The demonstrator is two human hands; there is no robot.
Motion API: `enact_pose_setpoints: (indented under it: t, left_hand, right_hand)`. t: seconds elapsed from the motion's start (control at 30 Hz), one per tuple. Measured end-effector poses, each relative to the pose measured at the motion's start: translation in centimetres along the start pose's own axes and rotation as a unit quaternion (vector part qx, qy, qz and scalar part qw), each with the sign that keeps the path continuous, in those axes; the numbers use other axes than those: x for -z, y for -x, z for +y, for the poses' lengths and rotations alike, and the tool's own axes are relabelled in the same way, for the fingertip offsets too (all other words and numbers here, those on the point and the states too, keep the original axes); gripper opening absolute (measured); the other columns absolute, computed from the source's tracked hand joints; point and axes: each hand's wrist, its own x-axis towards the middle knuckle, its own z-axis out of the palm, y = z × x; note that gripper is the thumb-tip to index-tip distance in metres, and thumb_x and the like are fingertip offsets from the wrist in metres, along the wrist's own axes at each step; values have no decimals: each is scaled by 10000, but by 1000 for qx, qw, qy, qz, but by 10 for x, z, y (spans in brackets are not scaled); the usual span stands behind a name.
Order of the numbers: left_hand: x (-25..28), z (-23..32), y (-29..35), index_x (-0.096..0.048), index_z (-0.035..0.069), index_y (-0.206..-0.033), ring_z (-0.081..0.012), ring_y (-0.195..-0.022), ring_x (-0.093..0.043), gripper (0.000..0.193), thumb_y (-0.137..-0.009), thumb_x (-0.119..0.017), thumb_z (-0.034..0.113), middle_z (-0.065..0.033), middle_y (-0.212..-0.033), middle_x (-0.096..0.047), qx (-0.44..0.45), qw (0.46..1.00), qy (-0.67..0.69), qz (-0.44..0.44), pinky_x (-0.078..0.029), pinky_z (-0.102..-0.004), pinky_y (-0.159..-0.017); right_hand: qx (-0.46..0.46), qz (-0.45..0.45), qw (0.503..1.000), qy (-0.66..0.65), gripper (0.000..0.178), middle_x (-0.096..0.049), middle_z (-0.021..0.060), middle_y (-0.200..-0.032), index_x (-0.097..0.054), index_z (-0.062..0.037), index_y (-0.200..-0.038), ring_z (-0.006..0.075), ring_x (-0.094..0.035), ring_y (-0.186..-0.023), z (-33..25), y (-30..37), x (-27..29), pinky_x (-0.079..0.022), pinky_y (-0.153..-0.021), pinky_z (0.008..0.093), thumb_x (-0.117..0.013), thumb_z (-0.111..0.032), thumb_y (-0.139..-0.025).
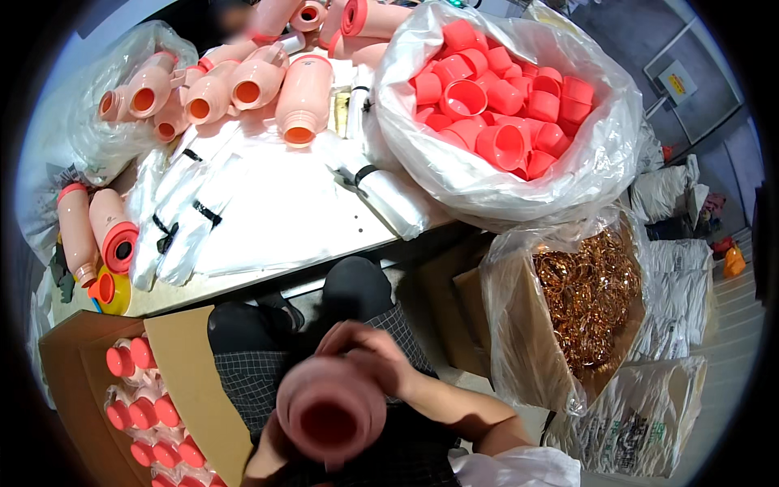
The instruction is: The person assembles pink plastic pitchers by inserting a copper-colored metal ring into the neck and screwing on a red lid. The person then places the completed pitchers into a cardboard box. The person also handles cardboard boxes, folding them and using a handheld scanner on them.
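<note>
Over my lap I hold a pink flask (292, 398) with its open mouth tilted up toward me; no cap is on it. My right hand (373, 353) wraps round its far right side. Low on the left side, my left hand (272, 450) grips the same flask, its fingers mostly hidden behind it. On the table (276, 219) ahead lie several similar uncapped flasks (304, 93). Two more flasks (79, 231) rest at the table's left end, beside a yellow round object (116, 294).
A large plastic-lined bag of coral cups (503, 97) stands at the table's right. Below it, a lined carton (519, 325) holds copper-coloured rings (588, 292). At lower left, an open carton (187, 381) contains rows of coral-capped bottles (142, 412). Rolled clear plastic sleeves (393, 199) lie on the table.
</note>
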Motion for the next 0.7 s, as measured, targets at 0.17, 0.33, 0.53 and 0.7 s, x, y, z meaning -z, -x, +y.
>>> enact_pose_setpoints:
  t: [0.17,0.33,0.53,0.7]
  left_hand:
    - [-5,15,-37,-517,92,-1275,-228,-890,-637,466,-1054,-339,461,-110,-1089,-627,-54,998,-14,-22,-534,-323,-706]
    - [-17,38,-60,-478,79,-1346,-252,-953,-649,439,-1056,-374,392,-130,-1164,-622,-80,997,2,-22,-564,-365,-726]
    - [-6,48,-50,-431,63,-1432,-282,-1029,-663,448,-1058,-416,308,-153,-1255,-616,-134,988,79,7,-600,-417,-749]
    - [-31,76,-36,-339,11,-1511,-245,-1031,-694,632,-892,-410,-95,-180,-1346,-588,-244,950,193,18,-625,-314,-654]
  right_hand:
    - [-9,38,978,206,401,-567,140,-1290,-633,-70,-1260,260,-571,-1190,-65,-10,6,-484,-944,328,-726,-124,-874]
    - [113,394,599,687,584,-386,305,-1476,-634,-94,-1323,475,-356,-1364,-146,-71,149,-315,-1147,530,-809,-284,-799]
    - [219,433,698,527,759,-479,209,-1314,-399,46,-1430,327,-533,-1132,-149,-84,150,-453,-995,384,-776,-198,-818]
    - [162,393,771,475,211,-648,98,-840,-634,48,-989,162,-590,-778,-98,-48,170,-486,-728,330,-555,-147,-1008]
